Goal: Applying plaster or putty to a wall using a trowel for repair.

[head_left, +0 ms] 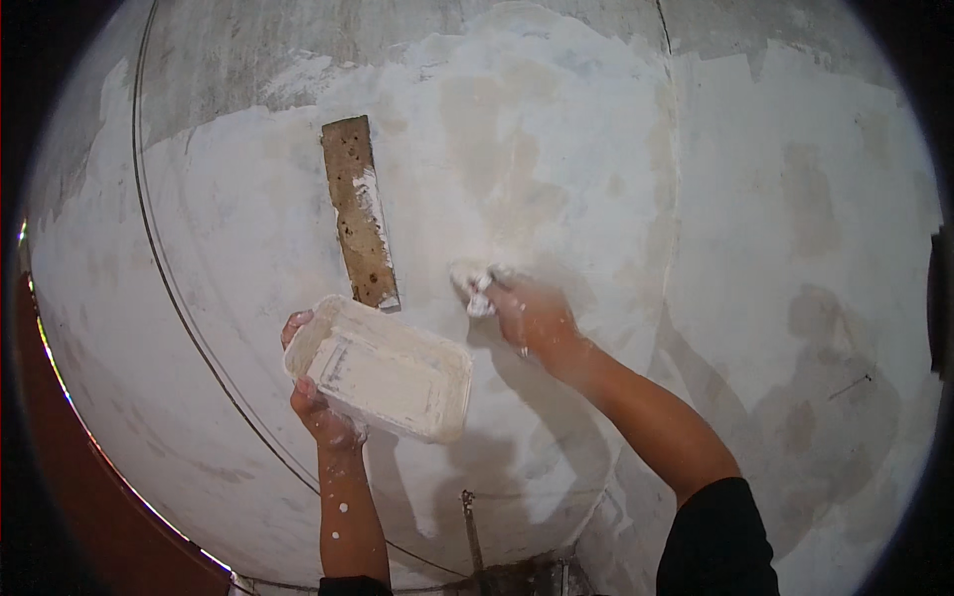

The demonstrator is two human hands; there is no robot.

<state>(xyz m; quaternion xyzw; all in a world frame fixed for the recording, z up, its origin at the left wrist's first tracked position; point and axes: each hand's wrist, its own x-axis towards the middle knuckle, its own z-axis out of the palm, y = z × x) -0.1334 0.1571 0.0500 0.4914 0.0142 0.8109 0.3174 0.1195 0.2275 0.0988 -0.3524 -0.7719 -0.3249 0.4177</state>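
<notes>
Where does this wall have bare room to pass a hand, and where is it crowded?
Free wall shows between the dark cable and brown board, and above the right hand, between board and corner. Crowded: the board's lower end, with the tub in the left hand just below in view.

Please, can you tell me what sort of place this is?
Probably a room under repair. The wall has a patchy white coat with bare grey near the top, a rough brown board shows against it, and the left hand holds a box smeared with pale paste.
</notes>
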